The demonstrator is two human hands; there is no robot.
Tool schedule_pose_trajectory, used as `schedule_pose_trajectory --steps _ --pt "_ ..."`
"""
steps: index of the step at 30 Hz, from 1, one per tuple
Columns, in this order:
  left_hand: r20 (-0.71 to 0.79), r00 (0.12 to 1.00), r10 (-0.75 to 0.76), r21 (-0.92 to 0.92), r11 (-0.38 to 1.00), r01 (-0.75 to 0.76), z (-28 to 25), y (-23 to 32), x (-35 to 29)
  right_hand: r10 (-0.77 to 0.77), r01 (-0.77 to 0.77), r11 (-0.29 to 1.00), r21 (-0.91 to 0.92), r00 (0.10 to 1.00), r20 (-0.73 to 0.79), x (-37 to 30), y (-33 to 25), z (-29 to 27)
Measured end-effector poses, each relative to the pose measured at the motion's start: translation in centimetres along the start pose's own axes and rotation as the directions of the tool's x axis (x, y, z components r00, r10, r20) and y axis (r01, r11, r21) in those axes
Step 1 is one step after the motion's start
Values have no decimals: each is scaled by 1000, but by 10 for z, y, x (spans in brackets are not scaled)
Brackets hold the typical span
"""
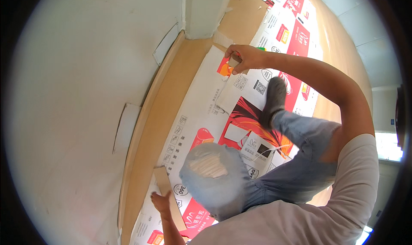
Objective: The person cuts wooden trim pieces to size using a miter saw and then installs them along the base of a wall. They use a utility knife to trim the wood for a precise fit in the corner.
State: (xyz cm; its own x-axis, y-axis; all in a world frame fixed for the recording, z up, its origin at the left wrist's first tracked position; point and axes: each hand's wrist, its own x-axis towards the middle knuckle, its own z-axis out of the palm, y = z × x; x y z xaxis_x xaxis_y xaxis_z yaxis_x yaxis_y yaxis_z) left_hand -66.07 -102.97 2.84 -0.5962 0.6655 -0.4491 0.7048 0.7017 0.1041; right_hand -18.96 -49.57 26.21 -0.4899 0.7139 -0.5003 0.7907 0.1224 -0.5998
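Observation:
My right hand reaches far forward, low over the printed sheets. Its thumb and fingers are curled around a small brown block-like piece; the kind cannot be made out. Close to my body on the left, my left hand grips the edge of a flat light-brown strip, which looks like board or wood. That strip lies over the white and red printed cardboard sheet on the floor. My bent knee in torn jeans hides part of the sheet between my hands.
A pale wall runs along the left, with a wood-coloured skirting board at its foot. White flaps stick out behind the board. A wall corner juts out ahead. My shoe rests on the sheets. A loose white label lies between my legs.

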Motion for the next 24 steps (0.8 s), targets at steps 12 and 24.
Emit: schedule_pose_trajectory --steps 12,24 --pt "44 989 145 -286 950 -126 58 -44 -17 10 27 983 -184 980 196 46 87 -26" --pt "290 790 540 97 805 -586 -155 485 113 -147 109 923 -370 986 -76 165 311 -155"
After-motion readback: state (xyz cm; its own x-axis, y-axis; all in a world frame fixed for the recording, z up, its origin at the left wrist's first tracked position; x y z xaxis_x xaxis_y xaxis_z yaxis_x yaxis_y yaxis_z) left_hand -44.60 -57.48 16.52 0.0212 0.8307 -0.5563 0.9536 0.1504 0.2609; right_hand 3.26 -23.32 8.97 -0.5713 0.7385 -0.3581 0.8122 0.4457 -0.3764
